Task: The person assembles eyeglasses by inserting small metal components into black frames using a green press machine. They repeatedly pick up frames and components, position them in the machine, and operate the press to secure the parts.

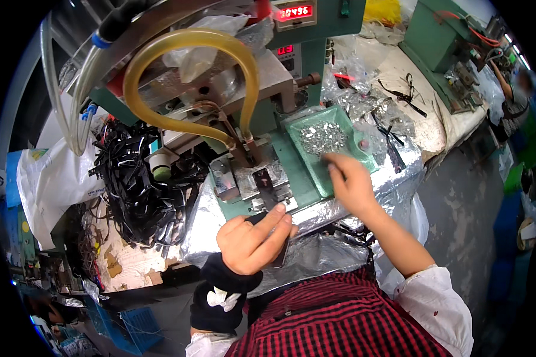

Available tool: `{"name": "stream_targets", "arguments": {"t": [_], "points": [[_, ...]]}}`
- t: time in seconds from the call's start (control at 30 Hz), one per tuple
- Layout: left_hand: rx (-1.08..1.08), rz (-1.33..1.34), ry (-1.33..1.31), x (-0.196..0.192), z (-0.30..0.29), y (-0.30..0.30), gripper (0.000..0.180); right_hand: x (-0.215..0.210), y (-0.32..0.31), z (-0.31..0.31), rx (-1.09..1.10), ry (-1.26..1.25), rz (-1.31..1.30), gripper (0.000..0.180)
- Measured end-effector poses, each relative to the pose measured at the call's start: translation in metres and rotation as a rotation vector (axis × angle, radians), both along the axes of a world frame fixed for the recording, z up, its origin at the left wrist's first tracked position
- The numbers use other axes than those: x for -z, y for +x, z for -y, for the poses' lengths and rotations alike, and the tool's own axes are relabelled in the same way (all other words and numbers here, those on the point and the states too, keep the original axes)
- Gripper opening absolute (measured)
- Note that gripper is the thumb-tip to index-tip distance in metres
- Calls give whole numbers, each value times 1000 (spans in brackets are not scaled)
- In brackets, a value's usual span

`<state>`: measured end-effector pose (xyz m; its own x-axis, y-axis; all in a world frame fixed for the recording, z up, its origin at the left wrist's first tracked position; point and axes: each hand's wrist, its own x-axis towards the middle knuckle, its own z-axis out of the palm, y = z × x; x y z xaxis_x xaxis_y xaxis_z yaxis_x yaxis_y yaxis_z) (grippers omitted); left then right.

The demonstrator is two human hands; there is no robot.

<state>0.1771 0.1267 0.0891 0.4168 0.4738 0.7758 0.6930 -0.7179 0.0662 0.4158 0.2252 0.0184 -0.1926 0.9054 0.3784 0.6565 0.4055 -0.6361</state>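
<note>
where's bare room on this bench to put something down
Bare patches: the green plate between the dark metal fixture and the green tray of small silver pieces, and the foil-covered edge between the two hands. Crowded: the black strap pile on the left, and the plastic bags behind the tray.

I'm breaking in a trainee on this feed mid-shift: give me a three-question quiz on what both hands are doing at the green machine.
1. True or false: the right hand reaches into the green tray of small silver parts.
2. What does the left hand hold? A) a yellow hose B) a black strap C) a white bag
3. Fill in: the pile of black straps lies on the person's ____ side.

Key: 1 true; 2 B; 3 left.
</note>
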Motion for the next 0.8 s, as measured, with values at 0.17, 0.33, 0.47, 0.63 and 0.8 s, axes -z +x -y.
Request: {"name": "stream_targets", "arguments": {"t": [0.17, 0.33, 0.47, 0.63, 0.8], "points": [[-7, 2, 57, 3, -4, 0, 38, -7, 20, -28, 140, 129, -368, 21], [-29, 9, 72, 7, -4, 1, 37, 0, 29, -13, 101, -23, -49, 12], [-29, 104, 15, 10, 0, 6, 37, 8, 21, -2, 144, 36, 140, 12], [-108, 104, -304, 0, 51, -3, 44, 11, -3, -4, 175, 173, 222, 8], [-690, 373, 125, -19, 85, -52, 30, 9, -3, -3, 217, -181, -200, 11]]}}
